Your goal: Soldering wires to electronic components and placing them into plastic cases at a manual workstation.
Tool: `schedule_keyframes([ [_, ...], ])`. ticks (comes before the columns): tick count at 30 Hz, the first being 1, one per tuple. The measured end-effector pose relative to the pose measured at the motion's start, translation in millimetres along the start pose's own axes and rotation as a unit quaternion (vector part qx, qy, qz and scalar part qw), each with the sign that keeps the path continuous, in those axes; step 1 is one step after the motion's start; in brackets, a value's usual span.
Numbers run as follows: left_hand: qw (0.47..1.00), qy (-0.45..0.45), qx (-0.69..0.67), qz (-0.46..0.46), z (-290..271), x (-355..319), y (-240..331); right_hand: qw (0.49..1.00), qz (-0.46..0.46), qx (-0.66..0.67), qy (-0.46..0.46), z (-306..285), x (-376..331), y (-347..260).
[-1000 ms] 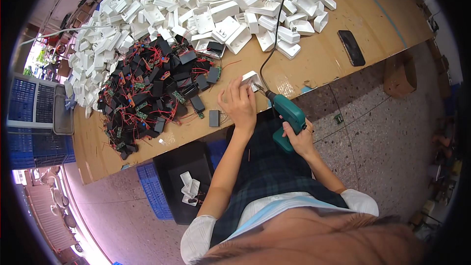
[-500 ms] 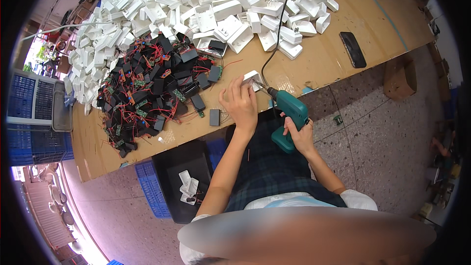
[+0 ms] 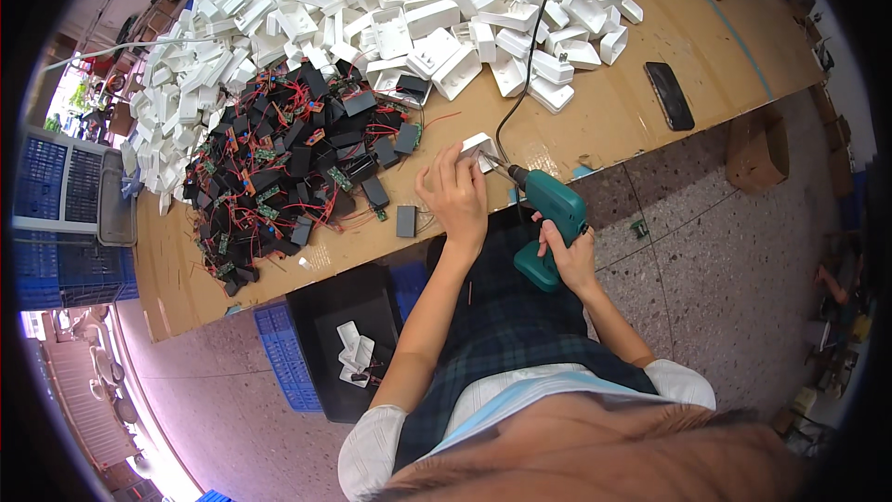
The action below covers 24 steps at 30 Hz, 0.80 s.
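Note:
My left hand (image 3: 455, 195) is closed on a small white plastic housing (image 3: 479, 146) at the table's near edge, its fingers covering part of it. In my right hand (image 3: 573, 257) is a green cordless drill (image 3: 554, 197), gripped by the handle and pointing left. The drill's bit (image 3: 496, 163) reaches into the open side of the housing; whether a screw sits at its tip is too small to tell. Just left of my left wrist lies a dark grey box (image 3: 406, 221) with thin wires.
White housings (image 3: 432, 14) are heaped across the table's far side. Left of my hands is a pile of black boxes (image 3: 299, 163) with red wires and green circuit boards. A black cable (image 3: 530, 60) runs near the housing. A phone (image 3: 669, 96) lies right. Below stands a black bin (image 3: 321, 316) holding white parts.

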<state>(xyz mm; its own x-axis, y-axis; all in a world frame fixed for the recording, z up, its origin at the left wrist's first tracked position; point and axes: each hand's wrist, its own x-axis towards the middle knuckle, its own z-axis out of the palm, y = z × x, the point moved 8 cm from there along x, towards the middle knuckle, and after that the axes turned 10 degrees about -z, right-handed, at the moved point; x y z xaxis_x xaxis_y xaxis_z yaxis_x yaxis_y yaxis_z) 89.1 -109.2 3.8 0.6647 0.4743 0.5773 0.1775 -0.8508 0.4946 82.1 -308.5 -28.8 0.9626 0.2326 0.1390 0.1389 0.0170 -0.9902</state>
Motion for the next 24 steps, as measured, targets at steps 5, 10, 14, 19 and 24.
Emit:
schedule_keyframes([
  [5, 1.0, 0.002, -0.002, -0.001, 0.0, 0.1, -0.8, 1.0, -0.002, -0.014, 0.0, -0.7, -0.1, 0.8],
  [10, 1.0, -0.001, -0.001, -0.003, -1.0, 0.5, 0.4, 0.999, 0.0, -0.031, -0.014, -0.1, -1.6, 2.2],
  [14, 1.0, -0.006, -0.001, -0.005, 0.3, 0.7, 0.2, 0.999, 0.001, -0.034, -0.015, -0.1, -1.7, 3.0],
  [19, 1.0, 0.017, 0.0, -0.004, -3.4, 3.2, 2.4, 1.0, 0.008, -0.007, -0.007, 3.9, 0.5, -5.4],
  [24, 1.0, -0.012, -0.01, -0.008, 0.1, 1.4, -0.1, 1.0, 0.013, -0.008, -0.009, 2.6, -1.2, -1.5],
])
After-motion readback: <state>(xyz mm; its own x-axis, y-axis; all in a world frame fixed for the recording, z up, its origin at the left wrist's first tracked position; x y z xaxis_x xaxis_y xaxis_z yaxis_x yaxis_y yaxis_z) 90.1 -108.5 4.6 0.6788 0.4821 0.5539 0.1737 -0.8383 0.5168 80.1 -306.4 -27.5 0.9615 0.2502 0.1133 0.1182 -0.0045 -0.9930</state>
